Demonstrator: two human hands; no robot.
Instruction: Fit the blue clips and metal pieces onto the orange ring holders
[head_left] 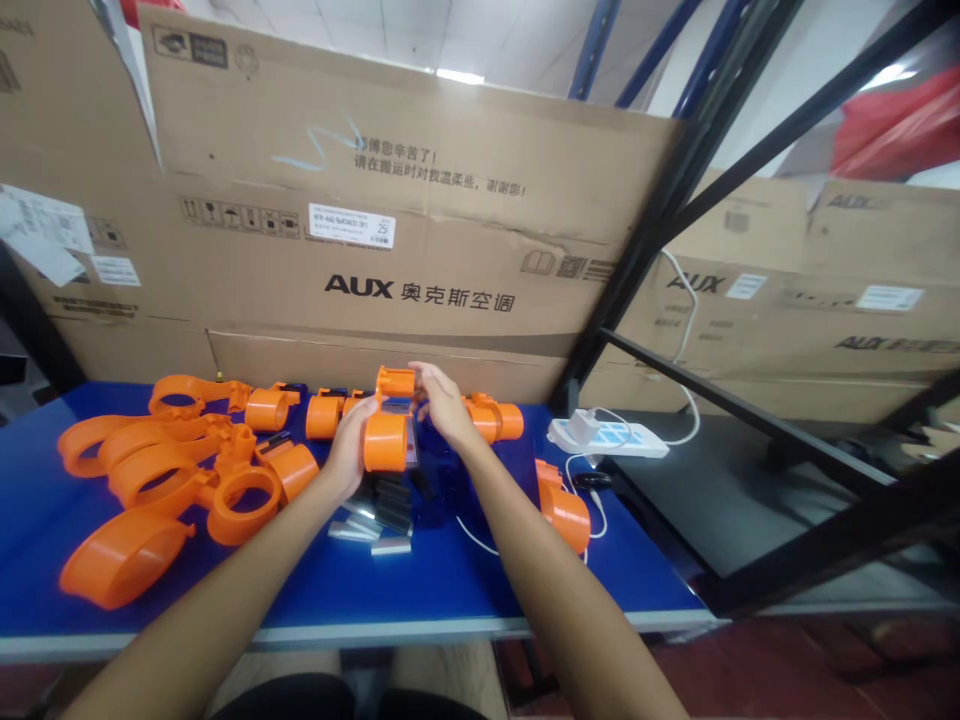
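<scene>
In the middle of the head view, an orange plastic part (386, 443) with a round ring below and a bracket-like top is held above the blue table. My left hand (349, 448) is closed around its left side. The fingers of my right hand (444, 405) are bent against the right side of its top; their tips are partly hidden. Below the part lie several black and silver flat pieces (391, 505). Many similar orange ring parts (154, 475) are spread out to the left. Others (495, 418) sit just beyond my right hand.
A large cardboard box (420, 240) forms a wall behind the blue table (300, 590). At right are a white power strip (611, 438) with cables, more orange parts (564, 510) and a black metal frame (634, 250).
</scene>
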